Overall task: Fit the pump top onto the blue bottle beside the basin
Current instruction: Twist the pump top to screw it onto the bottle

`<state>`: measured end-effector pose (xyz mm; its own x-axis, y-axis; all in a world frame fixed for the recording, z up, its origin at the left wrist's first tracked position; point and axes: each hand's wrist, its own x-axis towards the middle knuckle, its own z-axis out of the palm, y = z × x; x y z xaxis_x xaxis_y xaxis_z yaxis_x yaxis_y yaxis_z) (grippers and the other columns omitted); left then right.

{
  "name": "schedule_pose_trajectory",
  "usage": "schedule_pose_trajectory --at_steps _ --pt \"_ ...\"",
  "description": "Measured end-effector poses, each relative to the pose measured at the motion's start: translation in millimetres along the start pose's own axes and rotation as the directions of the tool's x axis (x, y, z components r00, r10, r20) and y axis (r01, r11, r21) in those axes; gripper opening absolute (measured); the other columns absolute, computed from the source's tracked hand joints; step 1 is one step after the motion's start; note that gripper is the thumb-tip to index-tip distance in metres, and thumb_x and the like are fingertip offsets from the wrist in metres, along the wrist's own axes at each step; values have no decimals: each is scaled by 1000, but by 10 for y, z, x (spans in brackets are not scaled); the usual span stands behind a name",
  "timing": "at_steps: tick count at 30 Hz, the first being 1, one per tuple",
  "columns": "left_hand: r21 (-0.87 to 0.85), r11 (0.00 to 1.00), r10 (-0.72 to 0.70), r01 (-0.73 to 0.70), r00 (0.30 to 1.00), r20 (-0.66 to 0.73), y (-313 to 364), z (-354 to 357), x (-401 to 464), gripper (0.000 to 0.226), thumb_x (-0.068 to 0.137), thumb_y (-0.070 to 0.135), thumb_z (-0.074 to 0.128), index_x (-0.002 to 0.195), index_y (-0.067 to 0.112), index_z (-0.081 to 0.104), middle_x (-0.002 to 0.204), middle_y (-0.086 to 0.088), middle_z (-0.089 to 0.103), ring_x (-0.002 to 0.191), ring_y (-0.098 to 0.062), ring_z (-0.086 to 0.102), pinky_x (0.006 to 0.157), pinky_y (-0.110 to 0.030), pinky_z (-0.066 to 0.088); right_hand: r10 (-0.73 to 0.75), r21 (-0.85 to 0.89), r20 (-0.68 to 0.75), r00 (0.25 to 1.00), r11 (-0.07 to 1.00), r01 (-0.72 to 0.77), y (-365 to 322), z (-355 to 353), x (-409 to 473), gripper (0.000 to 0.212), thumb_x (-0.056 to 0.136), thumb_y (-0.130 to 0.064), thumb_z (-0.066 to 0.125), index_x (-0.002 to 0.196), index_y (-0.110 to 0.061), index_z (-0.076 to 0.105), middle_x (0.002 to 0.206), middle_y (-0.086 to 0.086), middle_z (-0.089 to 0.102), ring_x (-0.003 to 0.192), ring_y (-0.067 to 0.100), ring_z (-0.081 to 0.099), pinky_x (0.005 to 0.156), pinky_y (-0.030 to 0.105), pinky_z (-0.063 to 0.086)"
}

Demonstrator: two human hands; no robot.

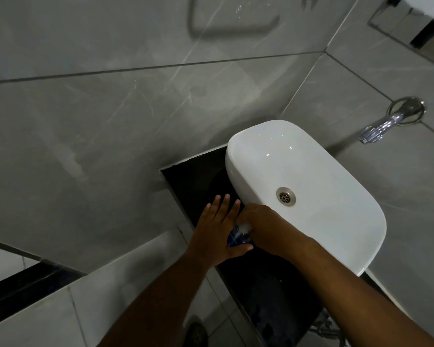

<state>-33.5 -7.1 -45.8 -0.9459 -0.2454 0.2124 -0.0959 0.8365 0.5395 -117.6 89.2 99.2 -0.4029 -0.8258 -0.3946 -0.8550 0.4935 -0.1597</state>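
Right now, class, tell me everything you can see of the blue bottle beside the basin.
Only a sliver of the blue bottle shows: translucent blue, seemingly plastic, standing on the dark counter just left of the white basin. A white pump top sits at its neck under the right hand, which closes over it. The left hand braces its side, fingers spread, thumb wrapped in front. Its base and label are hidden.

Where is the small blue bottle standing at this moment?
In the head view, low and centre, the small blue bottle stands on the black counter, left of the white oval basin, between the left hand and right hand.
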Motion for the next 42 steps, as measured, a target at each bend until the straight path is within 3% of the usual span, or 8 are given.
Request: schedule_pose_trajectory --at_steps 5,10,15,22,27,32,36,42 --pt "4 1000 -15 15 1000 18 -6 9 2 108 73 85 42 151 29 -7 162 -11 6 148 -26 -5 117 -47 2 35 0 33 999 999 -35 10 -49 14 22 88 -21 63 108 -17 69 109 5 66 96 20 64 85 27 51" --pt "12 1000 -17 17 999 31 -3 4 4 107 74 85 41 150 30 -11 162 -8 -1 148 -25 -10 117 -45 -2 239 73 20 971 968 -240 -12 -58 33 23 86 -37 63 91 -15 66 91 5 69 69 12 58 57 16 40" --pt "1 1000 -10 10 999 44 -6 -14 6 108 73 83 44 149 32 -12 161 -8 -2 147 -27 -9 118 -47 1 145 168 -18 989 976 -140 -36 -22 -93 39 82 -25 68 120 -23 56 112 1 60 98 17 60 78 26 50" --pt "-6 1000 -12 12 1000 14 12 -16 -11 106 73 83 45 150 30 -7 161 -10 3 148 -28 -6 118 -47 2 328 110 -55 943 941 -321 -77 -30 -30 35 80 -45 65 96 -13 67 96 7 71 81 19 67 70 29 53" --pt "-8 1000 -15 15 1000 23 -3 5 4 108 72 84 44 150 31 -11 161 -8 0 148 -26 -8 118 -47 2 190 214 -32 981 960 -179 -66 -88 -159 47 83 -26 70 127 -23 55 123 2 58 107 19 60 90 32 53" --pt "-21 1000 5 -5 1000 3 6 6 -4 108 74 81 45 151 23 -5 161 -9 2 148 -25 -3 119 -44 4 267 157 55 962 949 -272 -195 -193 -111 26 92 -20 58 113 -6 63 117 13 64 103 26 63 85 31 48" --pt "-5 1000 14 -14 1000 -10 32 -31 -9 108 76 80 45 151 13 5 160 -10 6 148 -25 -1 118 -43 3 324 140 6 946 936 -322 -202 -223 -140 17 84 -27 65 82 -11 61 97 13 70 86 25 67 58 26 41" --pt "-19 1000 19 -20 1000 -17 47 -54 -21 107 76 78 47 150 10 9 160 -11 8 148 -27 1 118 -44 3 213 205 -72 974 959 -194 -120 -129 -183 23 82 -27 67 104 -18 65 106 4 66 92 18 64 75 31 54"
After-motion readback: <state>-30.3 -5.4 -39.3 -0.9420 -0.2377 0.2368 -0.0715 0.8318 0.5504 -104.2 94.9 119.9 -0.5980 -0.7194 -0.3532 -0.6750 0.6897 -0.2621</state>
